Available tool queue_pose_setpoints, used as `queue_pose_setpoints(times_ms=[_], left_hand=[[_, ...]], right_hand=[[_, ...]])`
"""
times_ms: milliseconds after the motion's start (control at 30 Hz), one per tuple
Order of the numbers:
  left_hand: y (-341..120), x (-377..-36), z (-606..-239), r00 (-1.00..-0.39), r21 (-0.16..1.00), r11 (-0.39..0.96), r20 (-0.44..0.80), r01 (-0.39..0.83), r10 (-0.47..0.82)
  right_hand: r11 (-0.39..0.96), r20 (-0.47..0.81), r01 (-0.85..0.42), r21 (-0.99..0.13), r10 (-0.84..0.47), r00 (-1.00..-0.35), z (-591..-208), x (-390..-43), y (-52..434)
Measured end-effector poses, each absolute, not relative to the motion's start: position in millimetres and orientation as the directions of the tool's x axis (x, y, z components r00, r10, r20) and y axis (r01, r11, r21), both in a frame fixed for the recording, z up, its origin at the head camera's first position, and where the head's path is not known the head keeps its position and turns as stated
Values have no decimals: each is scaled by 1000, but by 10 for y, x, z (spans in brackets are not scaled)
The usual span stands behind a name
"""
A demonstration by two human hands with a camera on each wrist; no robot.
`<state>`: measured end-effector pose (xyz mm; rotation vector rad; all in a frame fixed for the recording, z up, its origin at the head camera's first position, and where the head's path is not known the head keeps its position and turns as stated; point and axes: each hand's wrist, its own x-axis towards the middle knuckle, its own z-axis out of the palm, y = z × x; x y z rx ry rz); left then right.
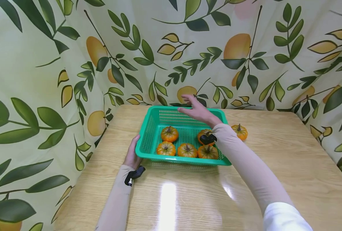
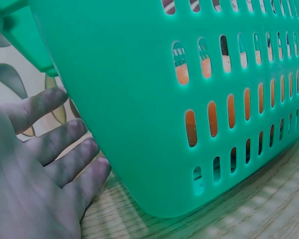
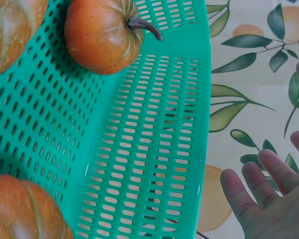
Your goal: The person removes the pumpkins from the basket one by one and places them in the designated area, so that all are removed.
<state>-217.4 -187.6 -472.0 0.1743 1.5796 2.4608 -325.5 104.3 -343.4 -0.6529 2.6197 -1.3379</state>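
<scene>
A green plastic basket (image 1: 175, 159) stands on the table with several small orange pumpkins (image 1: 187, 150) in it. At its left end is my left hand (image 1: 132, 153), its straight fingers (image 2: 72, 158) touching the outer wall near the corner in the left wrist view. My right hand (image 1: 198, 110) is above the basket's back right part, fingers spread and holding nothing. In the right wrist view this hand (image 3: 269, 199) shows beyond the basket's rim. My right wrist and its black camera partly cover one pumpkin (image 1: 202, 134) inside.
One more pumpkin (image 1: 240, 132) sits on the table outside the basket, just right of it and beside my right forearm. The wooden table (image 1: 289, 154) meets a leaf-patterned curtain (image 1: 246, 80) behind and on both sides.
</scene>
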Motion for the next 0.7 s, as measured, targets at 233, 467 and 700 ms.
queue_pose_setpoints(times_ms=[233,467,700], left_hand=[[-1855,-2186,-4736,-970,914,-393,0,-98,241],[-1872,-2201,-4737,-975,913,-396,-8,-99,224],[-1863,-2190,-4722,-976,913,-386,-47,-129,214]], right_hand=[[494,47,-297,-817,-456,-889,-3495,-3265,971],[484,40,-294,-824,-469,-882,-3529,-3291,866],[488,13,-289,-824,-493,-870,-3598,-3304,792]])
